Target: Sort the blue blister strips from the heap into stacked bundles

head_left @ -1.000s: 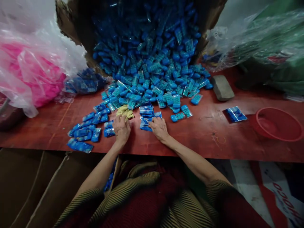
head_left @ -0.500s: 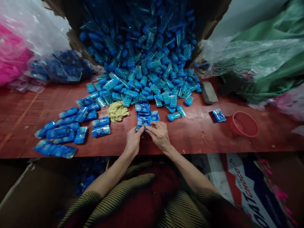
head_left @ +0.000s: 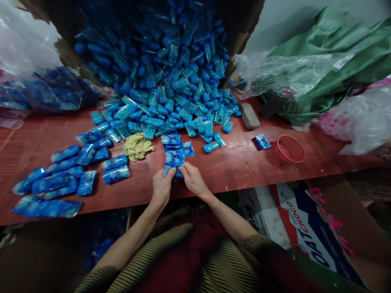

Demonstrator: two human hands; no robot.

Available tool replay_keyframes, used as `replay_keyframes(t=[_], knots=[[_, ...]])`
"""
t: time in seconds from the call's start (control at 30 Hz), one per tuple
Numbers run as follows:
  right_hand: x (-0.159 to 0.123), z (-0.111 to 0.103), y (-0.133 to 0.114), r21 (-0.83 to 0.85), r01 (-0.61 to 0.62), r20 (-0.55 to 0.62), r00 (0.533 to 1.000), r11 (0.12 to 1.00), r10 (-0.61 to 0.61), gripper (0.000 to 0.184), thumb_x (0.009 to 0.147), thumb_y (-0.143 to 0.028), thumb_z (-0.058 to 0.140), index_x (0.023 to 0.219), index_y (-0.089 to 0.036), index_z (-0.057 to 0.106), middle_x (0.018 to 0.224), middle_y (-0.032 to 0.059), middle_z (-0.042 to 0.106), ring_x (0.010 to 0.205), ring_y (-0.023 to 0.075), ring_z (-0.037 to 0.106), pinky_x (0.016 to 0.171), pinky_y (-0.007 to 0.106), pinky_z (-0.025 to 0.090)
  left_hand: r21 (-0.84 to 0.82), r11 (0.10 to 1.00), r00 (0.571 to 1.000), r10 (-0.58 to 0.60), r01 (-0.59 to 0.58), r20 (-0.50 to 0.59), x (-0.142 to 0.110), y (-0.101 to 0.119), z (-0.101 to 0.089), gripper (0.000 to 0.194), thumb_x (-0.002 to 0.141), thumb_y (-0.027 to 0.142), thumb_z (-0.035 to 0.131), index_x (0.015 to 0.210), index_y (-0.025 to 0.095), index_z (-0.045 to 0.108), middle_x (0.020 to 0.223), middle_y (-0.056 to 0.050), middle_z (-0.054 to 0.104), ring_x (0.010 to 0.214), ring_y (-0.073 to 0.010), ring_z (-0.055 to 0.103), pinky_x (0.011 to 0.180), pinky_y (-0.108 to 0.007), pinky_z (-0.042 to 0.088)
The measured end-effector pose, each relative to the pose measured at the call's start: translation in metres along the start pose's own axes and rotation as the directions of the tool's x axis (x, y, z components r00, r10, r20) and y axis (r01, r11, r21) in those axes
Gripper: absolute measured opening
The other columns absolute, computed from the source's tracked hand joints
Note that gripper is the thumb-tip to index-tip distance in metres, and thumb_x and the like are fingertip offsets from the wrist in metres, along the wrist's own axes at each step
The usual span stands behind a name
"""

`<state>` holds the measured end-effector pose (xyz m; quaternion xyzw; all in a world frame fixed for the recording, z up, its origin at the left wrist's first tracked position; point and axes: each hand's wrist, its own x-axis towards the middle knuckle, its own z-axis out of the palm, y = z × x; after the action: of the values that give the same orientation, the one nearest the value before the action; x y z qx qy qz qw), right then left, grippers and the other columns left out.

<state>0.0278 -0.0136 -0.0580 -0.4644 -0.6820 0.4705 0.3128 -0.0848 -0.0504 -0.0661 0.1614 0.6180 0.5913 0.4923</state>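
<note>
Near the table's front edge, my left hand (head_left: 161,185) and my right hand (head_left: 193,179) pinch a small blue printed packet (head_left: 173,171) between thumbs and fingers, one hand at each side. Just beyond it lie several flat blue packets (head_left: 175,157), partly overlapping in a short column. A crumpled yellow cloth or glove (head_left: 138,146) rests to the left of them. Farther left, several filled blue packets (head_left: 116,174) lie in rows and a loose pile. Two small clear containers with blue caps and blue beads (head_left: 214,143) lie to the right of the column.
A big heap of blue-capped containers (head_left: 171,97) spills from a torn cardboard box (head_left: 246,36). On the right are a grey block (head_left: 249,116), a flat blue packet (head_left: 262,142), a red plastic basket (head_left: 289,149) and green fabric (head_left: 324,77). Clear bags (head_left: 45,89) stand at the left.
The camera view has turned, shifting the scene leftward and tilting it. My right fingers have closed in on the packet's right side; both hands stay at the same packet.
</note>
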Motion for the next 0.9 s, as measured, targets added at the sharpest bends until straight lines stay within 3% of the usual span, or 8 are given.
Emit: replay_keyframes(t=[0.23,0.3,0.37,0.4,0.47,0.57,0.73,0.9], knots=[[0.004,-0.016,-0.003,-0.047,0.024,0.020,1.000,0.999,-0.023,0.040,0.092,-0.042,0.039,0.058,-0.020,0.041,0.056,-0.0044,0.037,0.055,0.0102,0.037,0.054,0.023,0.031,-0.115,0.971,0.943,-0.169,0.209,0.287,-0.005,0.014,-0.004,0.032,0.057,0.035,0.079,0.071,0.011,0.064,0.061,-0.001,0.062,0.050,-0.0084,0.052,0.047,-0.020,0.040],[0.008,-0.031,-0.005,-0.188,0.113,0.071,0.992,0.976,-0.101,0.037,0.093,-0.038,0.040,0.062,-0.019,0.049,0.062,-0.0017,0.047,0.062,0.0124,0.044,0.060,0.024,0.035,-0.119,0.968,0.945,-0.182,0.221,0.272,-0.004,0.014,-0.010,0.029,0.058,0.033,0.079,0.070,0.011,0.064,0.059,0.000,0.061,0.049,-0.0074,0.051,0.045,-0.018,0.039],[0.017,-0.051,-0.003,-0.393,0.193,0.077,0.981,0.899,-0.177,0.018,0.090,-0.027,0.047,0.079,-0.019,0.059,0.085,0.0035,0.058,0.080,0.0165,0.051,0.073,0.027,0.038,-0.147,0.947,0.930,-0.237,0.286,0.281,-0.004,0.014,-0.015,0.026,0.062,0.033,0.077,0.069,0.012,0.062,0.058,0.000,0.059,0.048,-0.0075,0.051,0.043,-0.018,0.038],[0.022,-0.061,-0.001,-0.506,0.183,0.046,0.982,0.843,-0.185,0.010,0.087,-0.020,0.051,0.090,-0.019,0.061,0.097,0.0063,0.059,0.088,0.0187,0.050,0.078,0.029,0.037,-0.161,0.927,0.911,-0.282,0.339,0.300,-0.004,0.013,-0.017,0.025,0.065,0.033,0.076,0.069,0.013,0.061,0.058,0.000,0.059,0.048,-0.0078,0.051,0.042,-0.018,0.038],[0.034,-0.079,0.006,-0.626,0.098,-0.022,0.989,0.774,-0.143,0.023,0.081,-0.005,0.052,0.099,-0.018,0.060,0.106,0.0105,0.057,0.093,0.0205,0.049,0.080,0.032,0.035,-0.183,0.876,0.866,-0.373,0.447,0.333,-0.006,0.013,-0.019,0.024,0.070,0.032,0.073,0.069,0.013,0.059,0.058,-0.001,0.059,0.048,-0.0083,0.052,0.041,-0.018,0.038],[0.052,-0.093,0.018,-0.632,0.035,-0.049,0.995,0.774,-0.086,0.022,0.082,0.002,0.047,0.087,-0.015,0.060,0.089,0.0081,0.056,0.082,0.0160,0.050,0.075,0.030,0.034,-0.220,0.802,0.817,-0.477,0.556,0.324,-0.010,0.015,-0.019,0.024,0.077,0.031,0.067,0.066,0.014,0.056,0.055,-0.001,0.057,0.046,-0.0079,0.050,0.040,-0.017,0.038],[0.069,-0.092,0.023,-0.605,0.017,-0.030,0.999,0.796,-0.044,0.019,0.076,0.000,0.055,0.065,-0.016,0.052,0.070,-0.0011,0.046,0.069,0.0092,0.049,0.069,0.025,0.035,-0.254,0.737,0.772,-0.540,0.626,0.336,-0.015,0.017,-0.017,0.024,0.083,0.034,0.060,0.069,0.015,0.055,0.058,-0.001,0.057,0.044,-0.0069,0.047,0.040,-0.017,0.038],[0.070,-0.099,0.017,-0.586,0.004,-0.063,0.997,0.810,-0.051,0.015,0.069,-0.003,0.059,0.073,-0.016,0.052,0.073,0.0009,0.053,0.073,0.0148,0.054,0.071,0.029,0.041,-0.253,0.732,0.762,-0.529,0.633,0.375,-0.016,0.015,-0.017,0.025,0.084,0.036,0.059,0.070,0.016,0.054,0.057,0.001,0.054,0.043,-0.0062,0.043,0.039,-0.017,0.035]])
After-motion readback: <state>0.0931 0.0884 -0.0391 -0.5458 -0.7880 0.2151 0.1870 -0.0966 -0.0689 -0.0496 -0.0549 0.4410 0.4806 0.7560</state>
